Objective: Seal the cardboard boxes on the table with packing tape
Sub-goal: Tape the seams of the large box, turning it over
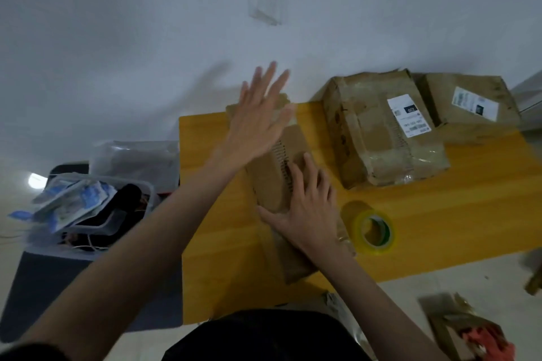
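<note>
A long cardboard box [275,184] lay lengthwise on the yellow table [440,214], running from the near edge toward the far one. The right hand [308,208] pressed flat on its near half, fingers spread and straight, gripping nothing; the wrist and forearm covered the box's near end. The left hand [258,117] was open over the far end with fingers straight, blurred, so whether it touched the cardboard could not be told. Just right of the right hand sat a roll of tape [374,231] with a yellowish rim, flat on the table. Farther right, two more boxes stood side by side: a larger box [381,132] with a white label and a smaller box [469,108] behind it, its own label unreadable. On the floor to the left, a bin [96,208] held packets and dark items too jumbled to identify. At the bottom right corner, cardboard scraps [463,331] were cut off by the frame.
</note>
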`<state>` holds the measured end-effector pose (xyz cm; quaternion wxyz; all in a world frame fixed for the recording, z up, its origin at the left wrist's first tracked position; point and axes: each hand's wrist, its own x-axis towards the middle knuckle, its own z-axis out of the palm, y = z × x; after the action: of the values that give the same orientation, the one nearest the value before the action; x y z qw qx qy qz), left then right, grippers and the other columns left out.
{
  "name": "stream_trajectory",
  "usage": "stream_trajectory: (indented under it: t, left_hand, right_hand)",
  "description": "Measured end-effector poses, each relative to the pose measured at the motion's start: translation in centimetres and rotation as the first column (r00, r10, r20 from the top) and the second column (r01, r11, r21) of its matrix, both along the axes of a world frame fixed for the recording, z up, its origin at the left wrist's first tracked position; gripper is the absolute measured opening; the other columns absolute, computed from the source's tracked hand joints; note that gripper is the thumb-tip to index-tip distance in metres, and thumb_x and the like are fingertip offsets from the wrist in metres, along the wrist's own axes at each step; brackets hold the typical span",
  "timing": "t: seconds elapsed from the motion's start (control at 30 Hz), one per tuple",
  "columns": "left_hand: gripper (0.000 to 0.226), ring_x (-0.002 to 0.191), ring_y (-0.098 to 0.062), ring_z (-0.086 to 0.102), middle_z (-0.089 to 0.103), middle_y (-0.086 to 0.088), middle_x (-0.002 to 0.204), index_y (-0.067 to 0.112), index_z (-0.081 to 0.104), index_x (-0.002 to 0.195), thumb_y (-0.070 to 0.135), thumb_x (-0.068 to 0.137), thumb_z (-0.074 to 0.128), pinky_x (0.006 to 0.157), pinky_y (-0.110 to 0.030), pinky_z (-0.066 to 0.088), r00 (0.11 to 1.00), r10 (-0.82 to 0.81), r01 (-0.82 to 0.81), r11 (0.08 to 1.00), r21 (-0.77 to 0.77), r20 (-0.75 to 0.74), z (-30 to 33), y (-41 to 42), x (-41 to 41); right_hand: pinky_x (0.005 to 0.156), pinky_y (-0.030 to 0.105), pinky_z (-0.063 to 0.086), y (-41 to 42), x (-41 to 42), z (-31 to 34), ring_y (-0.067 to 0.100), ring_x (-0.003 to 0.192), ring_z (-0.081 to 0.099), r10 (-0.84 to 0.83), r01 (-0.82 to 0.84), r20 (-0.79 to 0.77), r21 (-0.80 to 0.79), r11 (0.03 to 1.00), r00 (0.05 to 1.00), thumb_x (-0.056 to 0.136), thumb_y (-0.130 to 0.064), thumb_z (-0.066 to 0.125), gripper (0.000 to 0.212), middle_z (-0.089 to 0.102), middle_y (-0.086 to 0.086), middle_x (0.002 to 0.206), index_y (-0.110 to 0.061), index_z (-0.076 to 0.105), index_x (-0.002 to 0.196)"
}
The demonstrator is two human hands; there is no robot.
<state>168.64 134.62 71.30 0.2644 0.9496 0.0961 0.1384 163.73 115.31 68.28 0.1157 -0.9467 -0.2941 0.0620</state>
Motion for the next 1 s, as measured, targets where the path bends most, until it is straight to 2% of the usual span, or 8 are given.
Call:
stream_trajectory:
  t: [0.1, 0.2, 0.33, 0.5, 0.73, 0.9, 1.0]
  left_hand:
    - [0.076, 0.155, -0.022, -0.012, -0.007, 0.002, 0.17, 0.029, 0.005, 0.162, 0.07, 0.098, 0.01, 0.125, -0.048, -0.005, 0.972, -0.127, 0.177, 0.951, 0.253, -0.199, -0.7, 1.5, 6.0]
    - [0.083, 0.155, -0.024, -0.011, -0.007, 0.0, 0.17, 0.029, 0.003, 0.162, 0.075, 0.092, 0.003, 0.125, -0.051, -0.002, 0.939, -0.158, 0.259, 0.909, 0.325, -0.306, -3.0, 2.2, 8.8]
    - [0.073, 0.156, -0.022, -0.008, -0.003, 0.0, 0.17, 0.028, 0.005, 0.162, 0.067, 0.1, 0.009, 0.125, -0.05, 0.001, 0.947, -0.183, 0.272, 0.892, 0.36, -0.264, -3.9, 1.2, 9.2]
    - [0.069, 0.156, -0.025, -0.003, 0.0, -0.004, 0.17, 0.023, 0.005, 0.162, 0.06, 0.105, 0.015, 0.126, -0.05, 0.003, 0.963, -0.194, 0.261, 0.849, 0.459, -0.189, -3.8, 4.9, 6.8]
    - [0.075, 0.156, -0.026, -0.003, 0.0, -0.005, 0.17, 0.023, 0.005, 0.162, 0.067, 0.102, 0.014, 0.126, -0.05, 0.003, 0.963, -0.192, 0.257, 0.869, 0.422, -0.189, -3.5, 2.8, 7.6]
    - [0.069, 0.156, -0.025, -0.005, 0.001, -0.005, 0.17, 0.023, 0.007, 0.162, 0.06, 0.106, 0.021, 0.126, -0.05, 0.002, 0.946, -0.27, 0.321, 0.861, 0.393, -0.18, -3.4, 2.2, 6.9]
    - [0.066, 0.156, -0.025, -0.008, -0.001, -0.004, 0.17, 0.025, 0.007, 0.162, 0.059, 0.106, 0.017, 0.126, -0.05, -0.002, 0.952, -0.212, 0.281, 0.89, 0.358, -0.221, -3.7, 3.3, 4.2]
  right_hand:
    - [0.101, 0.055, 0.042, 0.2, -0.4, -0.2, 0.043, 0.136, 0.04, 0.013, -0.013, 0.022, -0.013, 1.0, 1.0, 0.073, -0.091, 0.043, 0.107, 0.025, 0.011, 0.166, -0.021, 0.038, 0.155]
    - [0.103, 0.055, 0.041, 0.2, -0.5, -0.4, 0.044, 0.135, 0.04, 0.007, -0.007, 0.027, -0.022, 1.0, 1.0, 0.074, -0.09, 0.042, 0.106, 0.024, 0.011, 0.166, -0.023, 0.037, 0.155]
    - [0.104, 0.056, 0.04, 0.2, -0.1, -0.6, 0.045, 0.137, 0.039, 0.0, 0.0, 0.021, -0.026, 1.0, 1.0, 0.075, -0.09, 0.042, 0.104, 0.023, 0.01, 0.167, -0.024, 0.037, 0.155]
    - [0.107, 0.056, 0.037, 0.4, -0.4, -0.6, 0.044, 0.14, 0.034, 0.013, -0.013, -0.006, -0.05, 0.999, 1.0, 0.075, -0.09, 0.038, 0.105, 0.017, 0.01, 0.169, -0.025, 0.032, 0.158]
    - [0.104, 0.056, 0.037, 0.4, -0.3, -0.6, 0.045, 0.139, 0.035, 0.027, -0.026, 0.014, -0.054, 0.998, 1.0, 0.075, -0.087, 0.042, 0.103, 0.021, 0.01, 0.168, -0.024, 0.036, 0.156]
    - [0.103, 0.055, 0.039, 0.3, -0.3, -0.7, 0.044, 0.137, 0.037, 0.04, -0.039, 0.017, -0.069, 0.997, 0.999, 0.077, -0.089, 0.041, 0.102, 0.024, 0.009, 0.167, -0.025, 0.038, 0.155]
    - [0.108, 0.057, 0.038, 0.0, -0.2, -0.7, 0.044, 0.141, 0.034, 0.032, -0.032, -0.003, -0.035, 0.999, 0.999, 0.084, -0.088, 0.034, 0.093, 0.023, 0.008, 0.168, -0.027, 0.038, 0.155]
